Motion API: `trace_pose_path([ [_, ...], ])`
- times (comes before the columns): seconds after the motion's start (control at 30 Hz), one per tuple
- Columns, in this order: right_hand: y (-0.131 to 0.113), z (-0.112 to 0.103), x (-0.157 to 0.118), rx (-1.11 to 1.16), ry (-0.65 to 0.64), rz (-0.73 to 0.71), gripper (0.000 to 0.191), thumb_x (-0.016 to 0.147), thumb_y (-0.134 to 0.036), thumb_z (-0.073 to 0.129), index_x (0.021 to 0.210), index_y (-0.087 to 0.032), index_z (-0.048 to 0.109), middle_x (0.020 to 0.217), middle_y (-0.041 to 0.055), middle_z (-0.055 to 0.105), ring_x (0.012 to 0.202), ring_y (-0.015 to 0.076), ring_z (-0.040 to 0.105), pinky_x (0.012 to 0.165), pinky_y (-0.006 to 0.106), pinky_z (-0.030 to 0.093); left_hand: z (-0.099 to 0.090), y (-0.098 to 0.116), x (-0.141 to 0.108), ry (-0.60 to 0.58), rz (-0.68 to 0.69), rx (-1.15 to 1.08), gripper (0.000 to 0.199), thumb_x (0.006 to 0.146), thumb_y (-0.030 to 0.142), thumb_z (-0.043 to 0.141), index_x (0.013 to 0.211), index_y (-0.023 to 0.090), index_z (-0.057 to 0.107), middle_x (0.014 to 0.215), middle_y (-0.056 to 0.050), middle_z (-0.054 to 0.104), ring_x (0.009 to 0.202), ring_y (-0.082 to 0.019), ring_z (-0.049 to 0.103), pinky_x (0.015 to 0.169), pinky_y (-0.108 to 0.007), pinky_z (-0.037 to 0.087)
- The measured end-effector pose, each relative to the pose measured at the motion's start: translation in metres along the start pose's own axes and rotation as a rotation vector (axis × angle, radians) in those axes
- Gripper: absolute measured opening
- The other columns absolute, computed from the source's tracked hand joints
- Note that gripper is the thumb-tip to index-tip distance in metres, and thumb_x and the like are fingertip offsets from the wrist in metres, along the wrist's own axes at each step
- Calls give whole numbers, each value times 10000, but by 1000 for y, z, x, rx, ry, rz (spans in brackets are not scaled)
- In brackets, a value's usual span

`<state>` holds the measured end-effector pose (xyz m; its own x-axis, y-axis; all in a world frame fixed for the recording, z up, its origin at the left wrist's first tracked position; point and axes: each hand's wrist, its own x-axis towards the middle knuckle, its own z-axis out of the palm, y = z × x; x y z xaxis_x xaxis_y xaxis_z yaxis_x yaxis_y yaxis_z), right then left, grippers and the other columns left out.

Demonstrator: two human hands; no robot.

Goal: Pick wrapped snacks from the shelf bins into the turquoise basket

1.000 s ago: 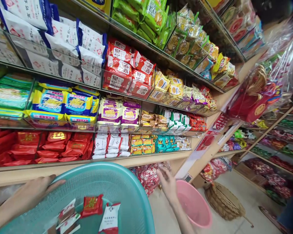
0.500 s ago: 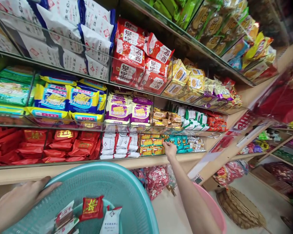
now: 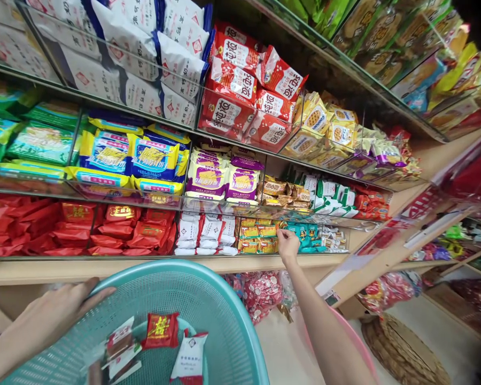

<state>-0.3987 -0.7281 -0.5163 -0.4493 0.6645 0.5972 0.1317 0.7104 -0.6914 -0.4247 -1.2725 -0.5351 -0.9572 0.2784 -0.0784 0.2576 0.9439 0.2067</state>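
Observation:
My left hand point(image 3: 70, 302) grips the rim of a teal plastic basket point(image 3: 240, 315) at the lower left, thumb over the edge. Inside the basket lie a red packet point(image 3: 161, 330), a white packet with red ends point(image 3: 189, 357) and several brown-and-white packets point(image 3: 122, 350). My right hand point(image 3: 288, 246) reaches to the lowest shelf row, fingers drawn together in front of the border between small yellow-orange packets point(image 3: 258, 231) and teal packets point(image 3: 304, 234). Whatever its fingertips hold, if anything, is hidden.
Shelves above hold red biscuit packs point(image 3: 234, 80), blue-yellow packs point(image 3: 106, 152) and purple packs point(image 3: 208, 174). Red packets point(image 3: 74, 219) fill the lower left row. Below are a pink tub point(image 3: 356, 342), a woven basket point(image 3: 404, 350) and bagged goods point(image 3: 262, 294).
The view has shifted slightly, so shelves and basket appear further right. My right hand stays at the same compartment border, and my left hand still holds the rim.

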Motion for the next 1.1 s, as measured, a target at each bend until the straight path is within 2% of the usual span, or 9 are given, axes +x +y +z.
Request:
trace_pose_path([
  [0.13, -8, -7, -2, 11, 35, -58, 416, 746, -455, 455, 752, -113, 694, 762, 140, 656, 681, 213, 563, 698, 361, 450, -11, 9, -6, -108, -24, 54, 593, 736, 621, 138, 970, 217, 504, 887, -125, 676, 948, -356, 635, 840, -463, 428],
  [0.47, -41, -39, -15, -50, 69, -216, 384, 818, -423, 426, 795, -141, 686, 739, 73, 574, 674, 181, 502, 682, 325, 409, -13, 8, -10, -52, -17, 16, 545, 757, 629, 210, 941, 229, 531, 840, -94, 688, 916, -338, 651, 813, -438, 448],
  [0.63, -57, -79, -30, -63, 55, -350, 321, 846, -390, 461, 787, -149, 666, 714, 37, 549, 654, 162, 497, 669, 306, 410, -18, 13, -14, -35, 5, 41, 579, 779, 634, 217, 966, 206, 558, 876, -119, 696, 917, -348, 652, 790, -443, 465],
  [0.73, -82, -109, -51, -53, 9, -456, 268, 858, -362, 495, 784, -159, 654, 698, 18, 539, 639, 150, 498, 646, 296, 412, -23, 20, -18, -53, 31, 66, 580, 817, 633, 204, 983, 199, 551, 888, -131, 689, 931, -355, 645, 785, -445, 466],
  [0.87, -130, -136, -93, -34, -158, -526, 212, 863, -347, 520, 798, -195, 653, 694, 16, 548, 665, 158, 510, 647, 300, 421, -29, 27, -26, -55, 53, 122, 587, 857, 613, 168, 969, 170, 537, 899, -173, 677, 914, -373, 644, 761, -454, 467],
  [1.0, -166, -140, -151, 28, -532, -511, 184, 875, -306, 504, 817, -230, 661, 779, 37, 586, 766, 176, 543, 685, 302, 429, -30, 28, -30, -32, 79, 145, 604, 872, 604, 142, 975, 155, 533, 888, -191, 676, 888, -375, 651, 731, -449, 474],
  [1.1, -175, -133, -197, 77, -841, -426, 171, 867, -227, 491, 787, -223, 642, 869, 40, 597, 816, 162, 557, 728, 284, 429, -27, 25, -30, -9, 107, 160, 629, 873, 603, 125, 981, 149, 547, 879, -195, 678, 879, -373, 653, 723, -446, 477],
])
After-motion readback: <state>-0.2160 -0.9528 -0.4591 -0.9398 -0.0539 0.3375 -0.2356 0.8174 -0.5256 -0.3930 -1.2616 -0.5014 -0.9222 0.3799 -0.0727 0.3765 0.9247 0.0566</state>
